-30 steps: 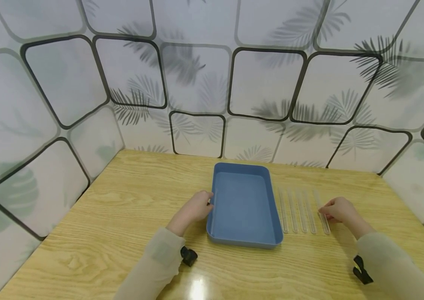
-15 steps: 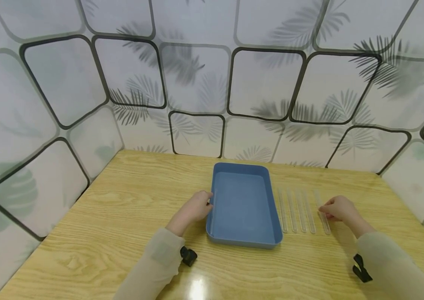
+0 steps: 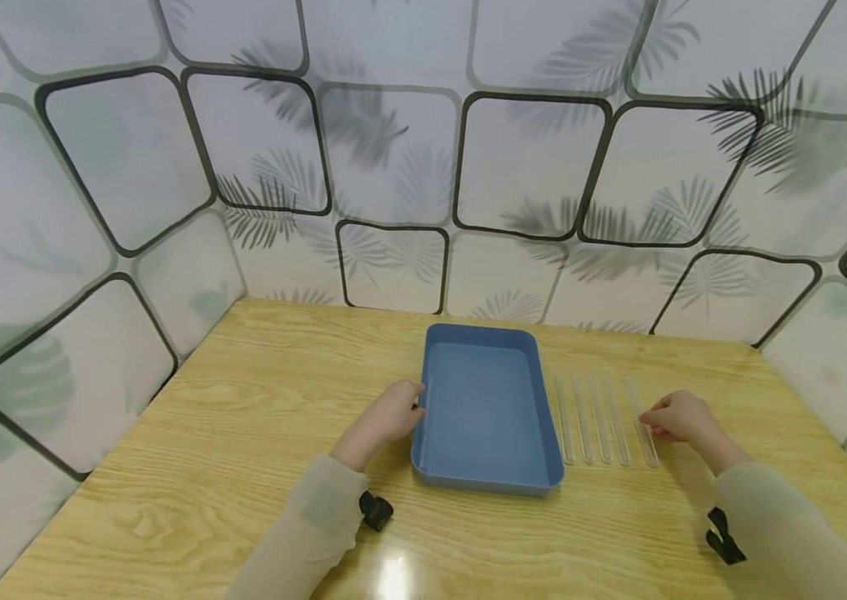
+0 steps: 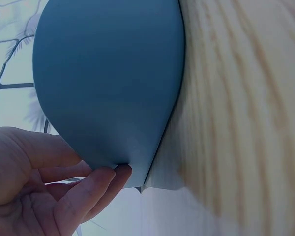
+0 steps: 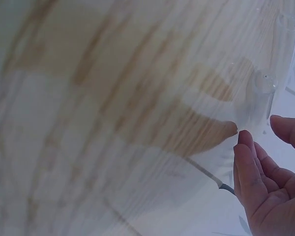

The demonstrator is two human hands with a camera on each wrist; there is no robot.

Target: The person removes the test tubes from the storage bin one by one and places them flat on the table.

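Observation:
A blue rectangular tray (image 3: pixel 479 483) lies on the wooden table. My left hand (image 3: pixel 388 418) grips its left rim; in the left wrist view the fingertips (image 4: pixel 122 172) press against the outer wall. Inside the tray, along that side, lies a faint clear tube (image 3: pixel 426 437). Right of the tray, several clear test tubes (image 3: pixel 603 425) lie side by side. A further test tube (image 3: pixel 649 452) lies a little apart on the far right. My right hand (image 3: pixel 682 418) pinches it around the middle, thumb and fingers on either side.
The light wooden tabletop (image 3: pixel 258 392) spreads out around the tray. Behind and on both sides stands a pale wall covering (image 3: pixel 401 158) with dark outlines and leaf prints. A black camera strap (image 3: pixel 376 510) sits at my left wrist, another (image 3: pixel 725 537) at my right.
My right hand has shifted very slightly to the right at the rightmost test tube. The left hand, the tray and the other tubes have stayed in place.

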